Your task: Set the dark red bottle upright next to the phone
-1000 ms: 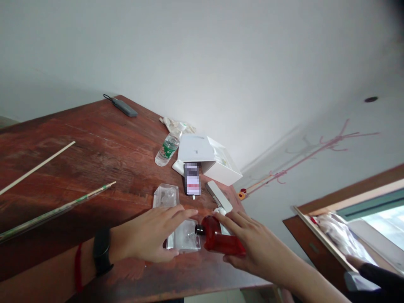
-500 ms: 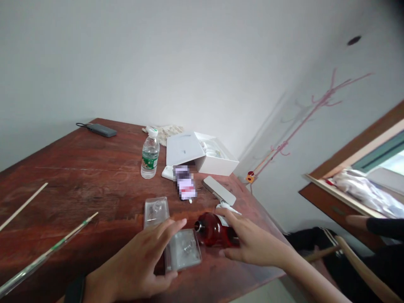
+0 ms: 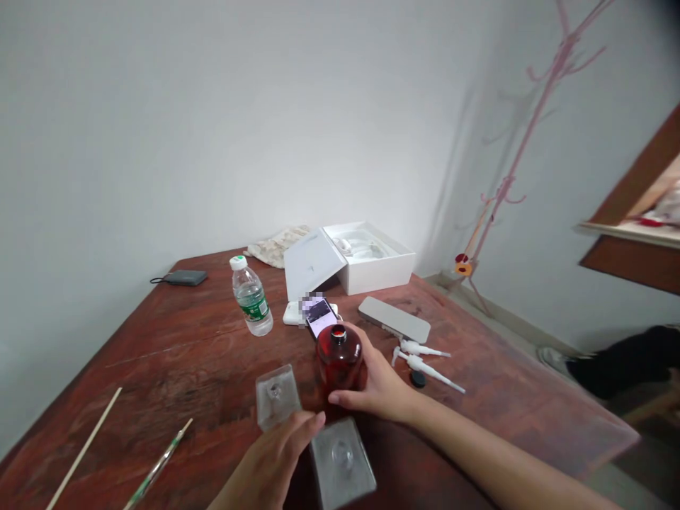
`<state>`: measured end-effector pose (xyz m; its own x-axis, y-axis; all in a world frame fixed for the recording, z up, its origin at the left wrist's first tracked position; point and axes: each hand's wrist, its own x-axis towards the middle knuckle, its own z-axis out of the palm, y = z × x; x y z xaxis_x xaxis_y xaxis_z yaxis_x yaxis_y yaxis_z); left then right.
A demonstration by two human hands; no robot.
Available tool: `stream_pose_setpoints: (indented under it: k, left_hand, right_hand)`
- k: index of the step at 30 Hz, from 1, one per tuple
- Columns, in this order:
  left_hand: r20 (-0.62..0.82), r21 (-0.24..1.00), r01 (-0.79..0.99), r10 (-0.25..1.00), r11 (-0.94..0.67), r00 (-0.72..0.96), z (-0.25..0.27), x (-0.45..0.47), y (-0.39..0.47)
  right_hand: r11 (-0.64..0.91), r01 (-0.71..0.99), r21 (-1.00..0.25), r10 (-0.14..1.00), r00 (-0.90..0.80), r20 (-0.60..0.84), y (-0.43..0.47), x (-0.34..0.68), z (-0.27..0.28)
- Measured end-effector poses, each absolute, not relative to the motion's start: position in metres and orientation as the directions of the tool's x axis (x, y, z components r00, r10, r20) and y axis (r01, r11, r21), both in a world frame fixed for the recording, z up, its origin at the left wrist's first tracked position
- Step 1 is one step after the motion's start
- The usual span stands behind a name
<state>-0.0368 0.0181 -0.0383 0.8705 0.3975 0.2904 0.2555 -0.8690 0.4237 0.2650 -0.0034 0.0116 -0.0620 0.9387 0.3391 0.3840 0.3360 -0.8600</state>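
Observation:
My right hand [image 3: 380, 386] is wrapped around a dark red, see-through bottle [image 3: 340, 361], which stands upright with its black-rimmed neck uncovered. At the front edge of the view, my left hand [image 3: 276, 453] is open, its fingers stretched out and its lower part cut off by the frame. It hovers over or beside two clear flat plastic pieces, each with a round raised middle: a farther one [image 3: 277, 393] and a nearer one [image 3: 344, 467]. Whether the fingers touch either is unclear. Right of the bottle lie two white pump heads [image 3: 419, 361] with tubes and a black cap [image 3: 418, 379].
Behind the bottle are a lit phone [image 3: 320, 316], a grey bar-shaped case [image 3: 396, 319], an opened white box [image 3: 380, 273] and a water bottle [image 3: 253, 301]. Thin sticks [image 3: 85, 446] lie at left, with a dark grey device [image 3: 187, 278] farther back. Another person's dark-clothed leg [image 3: 621, 361] shows at right.
The red bottle, lying on its side before, now stands upright in my right hand. The view has turned, so the pump heads and black cap show more fully. My left hand stays open.

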Motion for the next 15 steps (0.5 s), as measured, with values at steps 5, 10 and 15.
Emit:
stream_pose_setpoints:
  k: [5, 10, 15]
  left_hand:
    - [0.258, 0.398, 0.274, 0.393, -0.876, 0.882, -0.047, -0.042, 0.024]
    - [0.244, 0.422, 0.354, 0.481, -0.834, 0.842, -0.035, -0.047, 0.011]
    - [0.177, 0.401, 0.384, 0.481, -0.832, 0.858, -0.022, -0.047, 0.014]
  right_hand:
    - [0.352, 0.411, -0.841, 0.926, -0.025, 0.375, -0.007, 0.273, -0.003]
    - [0.353, 0.426, -0.833, 0.929, -0.05, 0.368, -0.008, 0.276, 0.003]
    - [0.331, 0.442, -0.834, 0.94, -0.076, 0.332, -0.008, 0.275, 0.007]
